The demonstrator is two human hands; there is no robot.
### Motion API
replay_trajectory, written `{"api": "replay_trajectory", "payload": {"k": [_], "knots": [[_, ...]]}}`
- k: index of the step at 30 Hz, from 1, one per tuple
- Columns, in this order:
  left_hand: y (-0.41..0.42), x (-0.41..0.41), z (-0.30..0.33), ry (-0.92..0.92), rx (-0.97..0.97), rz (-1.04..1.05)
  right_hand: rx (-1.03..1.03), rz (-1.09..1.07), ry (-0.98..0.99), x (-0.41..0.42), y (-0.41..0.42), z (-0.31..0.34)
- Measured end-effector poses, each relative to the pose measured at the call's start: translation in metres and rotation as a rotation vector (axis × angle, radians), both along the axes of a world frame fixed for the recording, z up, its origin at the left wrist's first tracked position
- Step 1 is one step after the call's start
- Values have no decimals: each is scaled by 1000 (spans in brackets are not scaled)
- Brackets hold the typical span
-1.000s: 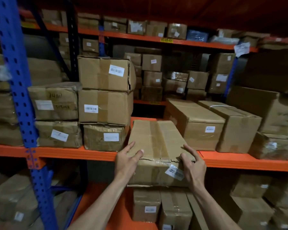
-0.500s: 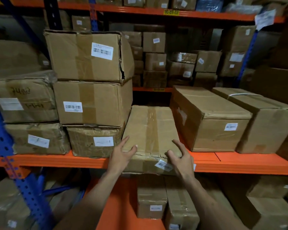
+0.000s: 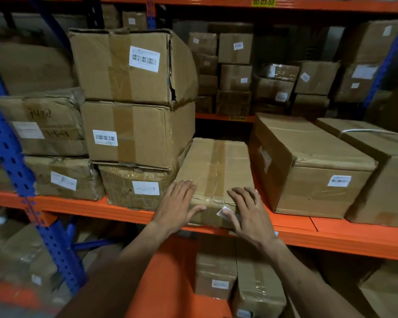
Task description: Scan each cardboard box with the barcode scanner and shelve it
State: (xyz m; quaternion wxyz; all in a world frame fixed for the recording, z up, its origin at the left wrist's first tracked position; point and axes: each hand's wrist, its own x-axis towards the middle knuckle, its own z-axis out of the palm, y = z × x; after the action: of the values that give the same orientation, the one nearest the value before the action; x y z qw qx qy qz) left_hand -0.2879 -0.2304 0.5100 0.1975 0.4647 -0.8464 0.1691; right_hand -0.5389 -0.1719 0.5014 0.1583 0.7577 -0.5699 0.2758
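Flat brown taped cardboard box [image 3: 214, 171] lies on the orange metal shelf [image 3: 331, 235], in the slot between the three-high stack of brown cartons [image 3: 136, 131] on its left and the long brown carton [image 3: 308, 168] on its right. Left side touches the stack; a narrow orange gap shows on the right. Near end sits about at the shelf's front edge. Left hand [image 3: 177, 205] and right hand [image 3: 248, 214] lie flat, fingers spread, on the near top edge, thumbs on the front face, not clenched
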Motion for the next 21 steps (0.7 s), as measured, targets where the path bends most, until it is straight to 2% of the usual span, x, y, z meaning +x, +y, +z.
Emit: {"api": "replay_trajectory", "payload": {"k": [8, 21], "knots": [[-33, -2, 12, -156, 105, -1, 169, -31, 67, -9, -32, 11], [-41, -5, 7, -142, 134, -8, 246, -81, 80, -9, -35, 11]]}}
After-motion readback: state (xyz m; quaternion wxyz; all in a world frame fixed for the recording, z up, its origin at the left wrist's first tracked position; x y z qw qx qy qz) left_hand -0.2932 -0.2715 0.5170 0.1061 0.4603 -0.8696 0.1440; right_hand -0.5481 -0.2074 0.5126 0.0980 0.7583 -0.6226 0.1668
